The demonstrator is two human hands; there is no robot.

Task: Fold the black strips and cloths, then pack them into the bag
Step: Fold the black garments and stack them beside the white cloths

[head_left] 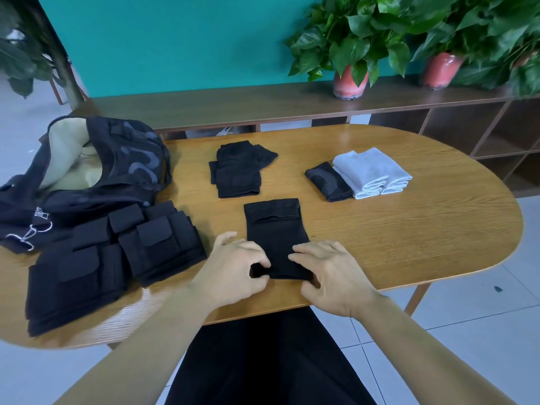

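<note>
Both hands, left (233, 267) and right (327, 273), pinch black strip (276, 235) near end; strip runs lengthwise away from person.

On the table (409, 229), the bag (96, 171) lies left, folded cloths (371, 173) right.

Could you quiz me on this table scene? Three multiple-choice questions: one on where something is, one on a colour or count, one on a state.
1. Where is the bag?
A. far left of the table
B. on the shelf
C. on the floor

2. How many red plant pots stand on the shelf?
A. one
B. two
C. four

3. What are the hands doing?
A. resting idle
B. both gripping the near black cloth
C. holding the white towels

Answers: 1 A, it lies open beside the strips. 2 B, pots and. 3 B, left hand and right hand pinch the black cloth.
</note>
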